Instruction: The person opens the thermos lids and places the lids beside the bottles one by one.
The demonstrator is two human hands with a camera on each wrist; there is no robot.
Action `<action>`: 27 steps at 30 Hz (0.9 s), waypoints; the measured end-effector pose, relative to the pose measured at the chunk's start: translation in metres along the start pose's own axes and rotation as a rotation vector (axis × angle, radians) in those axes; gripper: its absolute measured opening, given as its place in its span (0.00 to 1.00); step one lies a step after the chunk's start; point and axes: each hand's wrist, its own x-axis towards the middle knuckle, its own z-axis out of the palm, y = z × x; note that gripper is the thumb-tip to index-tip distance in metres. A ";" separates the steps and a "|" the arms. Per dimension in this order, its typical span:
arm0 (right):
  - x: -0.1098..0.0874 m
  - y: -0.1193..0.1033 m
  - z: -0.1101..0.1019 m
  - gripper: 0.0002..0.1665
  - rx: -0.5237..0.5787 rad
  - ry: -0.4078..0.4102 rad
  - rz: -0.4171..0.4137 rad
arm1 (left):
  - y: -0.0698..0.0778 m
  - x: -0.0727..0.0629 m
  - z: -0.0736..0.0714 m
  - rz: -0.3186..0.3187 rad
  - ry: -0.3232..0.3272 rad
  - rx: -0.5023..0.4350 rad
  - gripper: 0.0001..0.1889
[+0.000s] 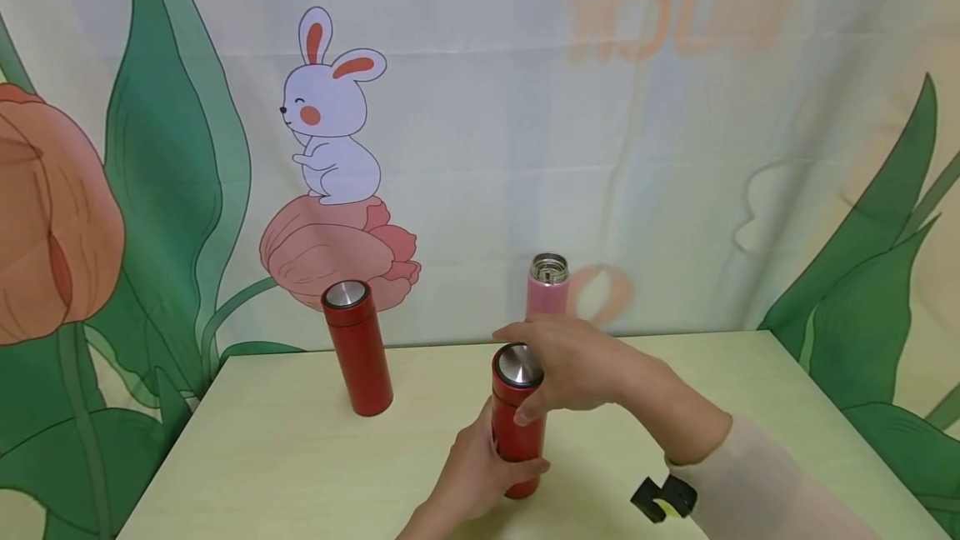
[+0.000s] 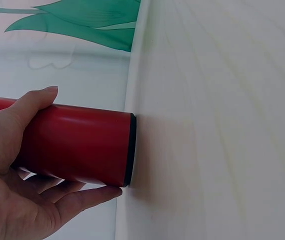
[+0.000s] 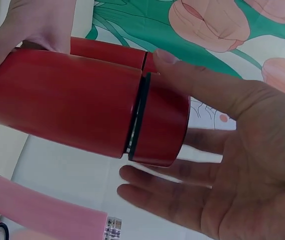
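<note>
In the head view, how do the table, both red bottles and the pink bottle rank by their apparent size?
1. Table
2. Held red bottle, other red bottle: too alike to rank
3. Pink bottle, judging its visible part

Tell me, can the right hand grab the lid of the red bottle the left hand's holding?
Probably yes. The right hand is close, with the lid between its thumb and fingers. The left hand holds the red bottle lower down, so nothing seems to block the way.
</note>
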 end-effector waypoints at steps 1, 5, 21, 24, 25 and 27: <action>0.000 -0.001 0.000 0.49 -0.005 0.008 0.010 | 0.000 0.000 0.000 0.002 0.001 0.001 0.41; -0.001 -0.006 0.003 0.50 -0.033 0.047 0.038 | -0.001 0.000 -0.001 0.000 0.002 0.006 0.42; 0.005 -0.014 0.012 0.23 -0.098 0.117 0.078 | -0.001 -0.001 0.000 0.011 0.006 0.008 0.43; 0.005 -0.014 0.012 0.22 -0.098 0.117 0.074 | 0.000 -0.001 -0.001 0.003 0.002 0.006 0.43; 0.005 -0.014 0.012 0.22 -0.097 0.117 0.073 | 0.000 -0.001 -0.001 0.001 0.001 0.007 0.43; 0.004 -0.015 0.011 0.22 -0.097 0.116 0.070 | 0.000 0.000 -0.001 -0.005 0.002 0.009 0.43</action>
